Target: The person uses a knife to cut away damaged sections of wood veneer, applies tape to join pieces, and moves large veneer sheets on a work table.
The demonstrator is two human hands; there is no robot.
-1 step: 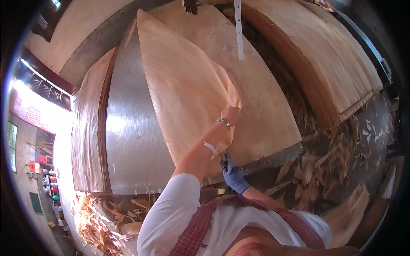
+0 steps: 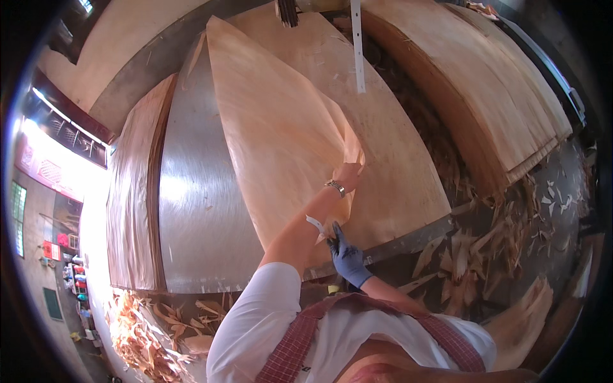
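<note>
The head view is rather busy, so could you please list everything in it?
Raised veneer sheet: 1, tan, centre
Flat veneer sheet: at least 1, tan, right of centre
Veneer stacks: 2, tan, left and upper right
Metal tabletop: 1, grey, left of centre
Perforated strip: 1, white, top centre
Ragged object: 1, dark brown, top centre
Wood scraps: many, pale brown, both lower sides
Small goods: several, multicoloured, far left
Curled strip: 1, white, at left forearm
Bracelet: 1, silver, left wrist
Apron: 1, dark red check, bottom
Shirt: 1, white, bottom
Left hand: 1, bare, gripping raised sheet
Right hand: 1, blue-black glove, by sheet's near edge
</note>
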